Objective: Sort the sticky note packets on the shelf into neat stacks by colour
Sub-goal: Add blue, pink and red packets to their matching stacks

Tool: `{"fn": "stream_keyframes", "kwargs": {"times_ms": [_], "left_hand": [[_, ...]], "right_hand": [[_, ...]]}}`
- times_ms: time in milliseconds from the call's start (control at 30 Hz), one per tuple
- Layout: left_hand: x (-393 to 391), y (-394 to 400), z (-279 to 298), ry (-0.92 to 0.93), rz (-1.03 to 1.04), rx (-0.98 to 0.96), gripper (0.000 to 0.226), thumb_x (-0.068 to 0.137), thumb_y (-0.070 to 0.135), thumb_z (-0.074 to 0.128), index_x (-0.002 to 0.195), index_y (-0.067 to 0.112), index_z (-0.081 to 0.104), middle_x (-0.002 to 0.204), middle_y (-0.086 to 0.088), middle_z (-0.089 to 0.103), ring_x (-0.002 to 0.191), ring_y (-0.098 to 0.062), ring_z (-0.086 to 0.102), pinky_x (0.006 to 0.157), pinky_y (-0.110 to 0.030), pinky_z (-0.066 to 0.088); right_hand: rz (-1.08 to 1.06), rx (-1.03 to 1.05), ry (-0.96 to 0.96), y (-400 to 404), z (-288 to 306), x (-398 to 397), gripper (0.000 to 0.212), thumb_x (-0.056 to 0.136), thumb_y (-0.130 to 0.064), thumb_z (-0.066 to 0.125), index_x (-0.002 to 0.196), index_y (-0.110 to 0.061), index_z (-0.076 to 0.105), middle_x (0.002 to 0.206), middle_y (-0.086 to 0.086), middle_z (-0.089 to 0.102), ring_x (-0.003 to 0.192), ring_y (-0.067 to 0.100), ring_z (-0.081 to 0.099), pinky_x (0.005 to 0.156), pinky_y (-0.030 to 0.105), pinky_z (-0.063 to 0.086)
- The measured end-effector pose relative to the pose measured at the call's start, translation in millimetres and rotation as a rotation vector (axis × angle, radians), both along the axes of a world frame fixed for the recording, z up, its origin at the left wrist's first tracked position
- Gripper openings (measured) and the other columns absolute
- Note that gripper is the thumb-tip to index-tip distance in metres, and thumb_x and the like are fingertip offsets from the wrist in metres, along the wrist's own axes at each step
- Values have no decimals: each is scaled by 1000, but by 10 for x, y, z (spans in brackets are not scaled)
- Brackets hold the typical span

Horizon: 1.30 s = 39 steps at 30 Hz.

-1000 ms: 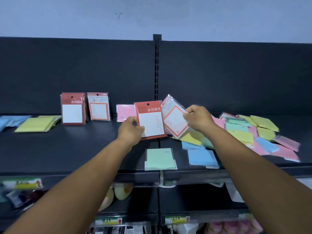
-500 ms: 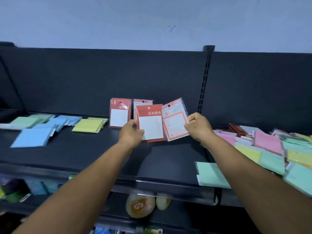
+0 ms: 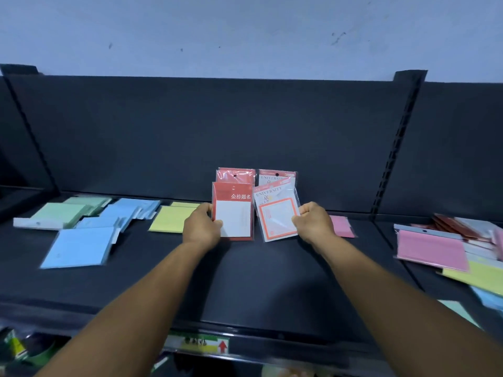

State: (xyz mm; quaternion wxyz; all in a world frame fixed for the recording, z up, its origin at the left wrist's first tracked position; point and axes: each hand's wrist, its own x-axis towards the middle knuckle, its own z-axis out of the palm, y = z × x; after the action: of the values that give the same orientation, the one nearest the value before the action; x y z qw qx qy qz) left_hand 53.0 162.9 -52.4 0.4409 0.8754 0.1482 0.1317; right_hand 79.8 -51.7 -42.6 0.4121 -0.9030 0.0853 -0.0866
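Red packet (image 3: 233, 213) half-hiding its twin (image 3: 235, 175) behind

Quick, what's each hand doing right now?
Left hand: grips the red packet.
Right hand: grips the orange-framed packet.

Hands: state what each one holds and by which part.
Left hand grips the red packet by its left edge; right hand grips the orange-framed packet by its right edge.

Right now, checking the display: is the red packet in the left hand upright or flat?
Upright: the left hand holds the red packet standing, header on top.
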Motion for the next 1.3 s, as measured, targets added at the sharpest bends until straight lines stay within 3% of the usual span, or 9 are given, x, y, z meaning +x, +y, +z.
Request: {"fn": "stream_keyframes", "kwargs": {"times_ms": [167, 367, 533, 667, 767, 1000, 1133, 1300], "left_hand": [[285, 113, -13, -20, -32, 103, 11, 87, 10, 57, 94, 15, 51, 89, -4, 64, 79, -22, 55, 69, -27, 38], [551, 168, -4, -40, -83, 270, 26, 86, 11, 60, 111, 9, 52, 104, -9, 66, 93, -29, 61, 72, -32, 44], [608, 161, -7, -39, -74, 301, 30, 87, 9, 60, 111, 4, 43, 110, -17, 60, 95, -35, 60, 70, -34, 41], [547, 127, 20, -39, -67, 326, 40, 85, 5, 64, 115, 2, 38, 120, -18, 47, 98, -37, 58, 71, -35, 41], [470, 78, 58, -57, -103, 382, 49, 81, 10, 73, 115, 1, 38, 124, -17, 42, 105, -37, 54, 81, -38, 44], [176, -221, 122, -90, -305, 564, 54, 87, 20, 65, 133, 10, 38, 132, -9, 38, 125, -29, 39, 96, -38, 39], [14, -435, 151, -128, -450, 743, 60, 89, 28, 60, 141, 12, 32, 140, -7, 38, 129, -26, 36, 104, -34, 32], [-131, -780, 189, -100, -582, 857, 69, 94, 38, 52, 148, 9, 22, 155, -7, 22, 144, -23, 18, 116, -34, 20]], "right_hand": [[-36, -70, -2, 125, -57, 211, 10, 85, -13, 59, 86, -12, 49, 91, 4, 59, 86, 24, 55, 71, 32, 42], [-99, -126, -47, 175, -73, 373, 16, 86, -15, 63, 87, -13, 48, 92, 6, 63, 86, 25, 58, 68, 29, 38], [-127, -151, -44, 189, -104, 413, 25, 85, -15, 67, 99, -10, 47, 101, 11, 66, 94, 29, 62, 71, 31, 42], [-153, -155, -41, 215, -96, 350, 42, 83, -15, 70, 114, -5, 43, 115, 12, 58, 102, 31, 59, 75, 32, 41], [-147, -165, -56, 232, -49, 264, 46, 83, -16, 70, 117, -6, 41, 123, 11, 49, 105, 32, 56, 81, 36, 43], [-30, -347, -105, 153, 80, -23, 54, 83, -30, 70, 127, -14, 44, 130, 5, 46, 122, 24, 43, 96, 33, 38], [90, -555, -98, 15, 130, -290, 67, 88, -39, 62, 144, -16, 32, 149, 2, 34, 138, 22, 29, 111, 33, 22], [146, -682, 2, -242, 146, -589, 74, 92, -46, 53, 150, -15, 20, 158, -2, 19, 148, 18, 6, 118, 37, 7]]}}
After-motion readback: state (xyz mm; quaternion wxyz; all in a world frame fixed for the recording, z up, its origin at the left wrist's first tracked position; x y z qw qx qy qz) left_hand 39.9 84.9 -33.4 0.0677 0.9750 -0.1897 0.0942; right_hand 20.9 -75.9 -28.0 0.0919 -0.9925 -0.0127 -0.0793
